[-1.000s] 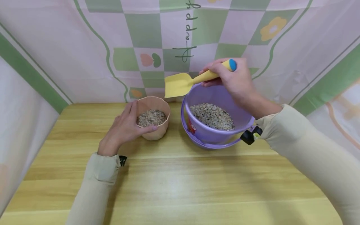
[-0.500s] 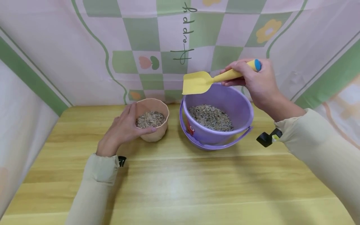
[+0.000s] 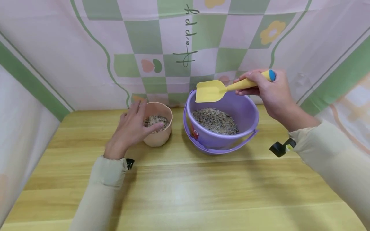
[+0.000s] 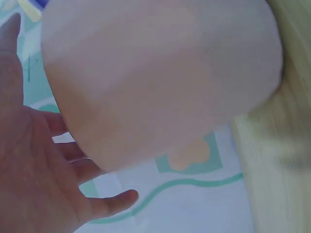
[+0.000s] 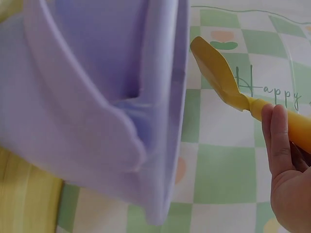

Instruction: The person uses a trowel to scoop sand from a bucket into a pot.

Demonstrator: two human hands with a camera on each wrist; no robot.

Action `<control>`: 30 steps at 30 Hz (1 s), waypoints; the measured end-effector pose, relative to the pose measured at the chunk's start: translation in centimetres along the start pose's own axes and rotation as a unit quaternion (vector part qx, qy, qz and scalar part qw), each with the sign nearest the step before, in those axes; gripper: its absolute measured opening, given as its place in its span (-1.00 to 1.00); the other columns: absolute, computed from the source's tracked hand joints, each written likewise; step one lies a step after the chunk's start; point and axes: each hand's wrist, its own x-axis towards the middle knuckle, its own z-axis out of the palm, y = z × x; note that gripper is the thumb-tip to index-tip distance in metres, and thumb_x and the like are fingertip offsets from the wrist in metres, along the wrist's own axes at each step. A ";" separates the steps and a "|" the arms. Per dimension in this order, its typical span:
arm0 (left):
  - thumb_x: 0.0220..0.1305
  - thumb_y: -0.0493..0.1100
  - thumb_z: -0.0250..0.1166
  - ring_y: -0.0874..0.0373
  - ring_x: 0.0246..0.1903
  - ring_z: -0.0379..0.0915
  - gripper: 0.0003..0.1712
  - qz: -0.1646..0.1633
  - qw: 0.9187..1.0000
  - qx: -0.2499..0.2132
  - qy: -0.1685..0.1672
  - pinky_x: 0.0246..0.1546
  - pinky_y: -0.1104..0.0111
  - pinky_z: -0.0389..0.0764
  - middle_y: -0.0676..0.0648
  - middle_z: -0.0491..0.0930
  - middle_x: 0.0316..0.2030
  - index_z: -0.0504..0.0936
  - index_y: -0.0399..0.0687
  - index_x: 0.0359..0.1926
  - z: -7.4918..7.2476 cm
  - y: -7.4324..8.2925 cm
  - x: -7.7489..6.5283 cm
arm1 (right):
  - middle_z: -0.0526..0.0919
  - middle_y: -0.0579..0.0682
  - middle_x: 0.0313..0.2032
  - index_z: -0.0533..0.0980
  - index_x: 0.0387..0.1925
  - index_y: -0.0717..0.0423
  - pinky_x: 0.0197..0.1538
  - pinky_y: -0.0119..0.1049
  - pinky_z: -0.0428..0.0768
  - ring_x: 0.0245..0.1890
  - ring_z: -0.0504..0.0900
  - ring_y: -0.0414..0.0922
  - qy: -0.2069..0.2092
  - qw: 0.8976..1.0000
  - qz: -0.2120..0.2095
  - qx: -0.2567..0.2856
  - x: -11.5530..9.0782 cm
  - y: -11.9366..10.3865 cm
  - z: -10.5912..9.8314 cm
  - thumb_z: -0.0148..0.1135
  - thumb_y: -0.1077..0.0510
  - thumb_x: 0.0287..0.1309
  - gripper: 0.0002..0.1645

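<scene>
My right hand (image 3: 273, 91) grips the handle of a yellow toy shovel (image 3: 212, 91) with a blue end cap. Its blade hangs above the purple bucket (image 3: 245, 112) and looks bare. Coarse sand (image 3: 215, 121) lies in the bucket, whose handle is folded down at the front. On the left stands a peach-coloured pot (image 3: 157, 138) holding some of the same gritty sand. My left hand (image 3: 129, 130) is beside and partly over the pot's left rim, fingers spread and straight. In the left wrist view the pot (image 4: 160, 82) fills the middle, with the fingers extended by its edge.
The wooden table (image 3: 179, 189) carries both containers near its back edge. Behind them hangs a checkered cloth (image 3: 144, 35) with printed lettering, and white and green cloth walls stand on both sides.
My right hand has moved right with the shovel, from between the containers to above the bucket. The left hand's fingers have loosened from the pot's rim.
</scene>
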 end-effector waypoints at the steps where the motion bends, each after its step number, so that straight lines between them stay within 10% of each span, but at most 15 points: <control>1: 0.15 0.61 0.08 -0.16 0.47 -0.04 0.20 0.006 1.000 0.000 0.003 0.31 -0.29 0.03 -0.16 -0.04 0.53 -0.11 0.14 0.60 0.0 0.3 0.2 | 0.73 0.25 -0.40 0.61 -0.30 0.56 -0.35 -0.20 0.69 -0.48 0.76 0.04 0.002 1.000 0.001 0.000 -0.1 0.1 -0.1 0.24 0.36 0.27 -0.79; 14: 0.32 0.48 0.03 -0.18 0.41 0.12 -0.03 0.088 0.995 0.013 0.038 0.29 -0.25 0.19 -0.22 0.15 0.46 0.08 0.10 0.56 0.3 3.6 1.9 | 0.74 0.24 -0.39 0.61 -0.28 0.55 -0.37 -0.19 0.69 -0.43 0.77 0.04 0.007 1.000 0.011 -0.009 -1.0 0.9 -1.6 0.23 0.38 0.27 -0.81; 23: 0.32 0.54 -0.09 -0.27 0.26 0.33 -0.03 0.081 0.995 0.054 0.023 0.10 -0.09 0.46 -0.24 0.13 0.48 0.07 0.15 0.57 0.4 5.1 2.5 | 0.74 0.23 -0.39 0.62 -0.30 0.55 -0.38 -0.22 0.69 -0.47 0.77 0.01 -0.001 0.999 0.017 -0.038 -1.2 1.6 -2.6 0.23 0.35 0.29 -0.78; 30: 0.37 0.51 -0.12 -0.13 0.46 0.04 -0.02 0.105 0.994 0.034 -0.012 0.35 -0.04 0.24 -0.20 0.04 0.52 0.03 0.04 0.58 0.4 6.5 3.2 | 0.76 0.20 -0.36 0.64 -0.30 0.53 -0.38 -0.24 0.69 -0.52 0.76 -0.02 -0.002 0.997 0.036 -0.066 -1.2 2.2 -3.1 0.24 0.33 0.29 -0.77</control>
